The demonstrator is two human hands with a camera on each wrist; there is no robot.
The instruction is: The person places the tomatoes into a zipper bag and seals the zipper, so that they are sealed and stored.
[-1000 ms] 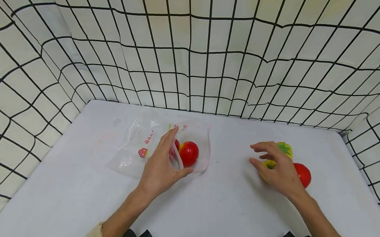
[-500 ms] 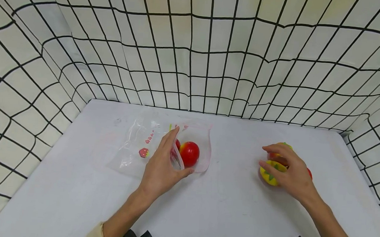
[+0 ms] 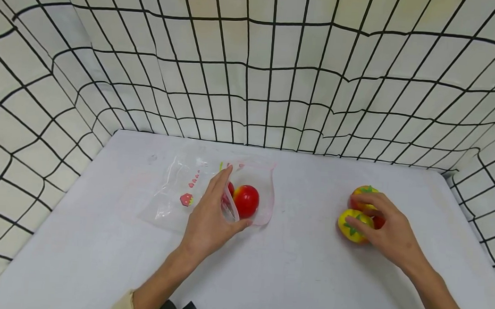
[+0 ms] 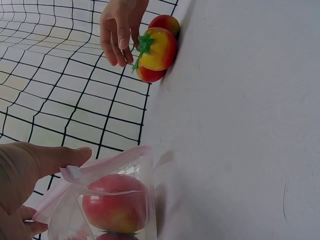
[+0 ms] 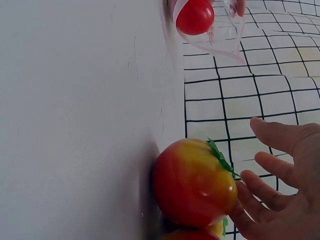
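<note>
My left hand [image 3: 210, 209] holds the mouth of a clear zip bag [image 4: 142, 165] open, thumb on the pink rim and fingers on the other side. Inside the bag a red toy tomato [image 3: 246, 201] shows fully, with a second red toy tomato [image 3: 230, 188] partly hidden by my hand. On the right, my right hand [image 3: 389, 229] hovers with loosely bent fingers over a cluster of red-yellow toy tomatoes. The front tomato [image 3: 355, 226] has its green leaves up; the back tomato [image 3: 362, 194] sits behind it. Another red one [image 3: 378, 222] shows beneath my fingers.
A white tabletop [image 3: 288, 261] lies beneath everything. Black wire mesh [image 3: 268, 99] over a pale backing rises along the back and both sides. The bag's flat part, with strawberry prints [image 3: 186, 199], spreads to the left of my left hand.
My right hand has moved right over the tomatoes, uncovering the front one and most of the back one. The red tomato on the right is now mostly behind that hand. My left hand stays put.
</note>
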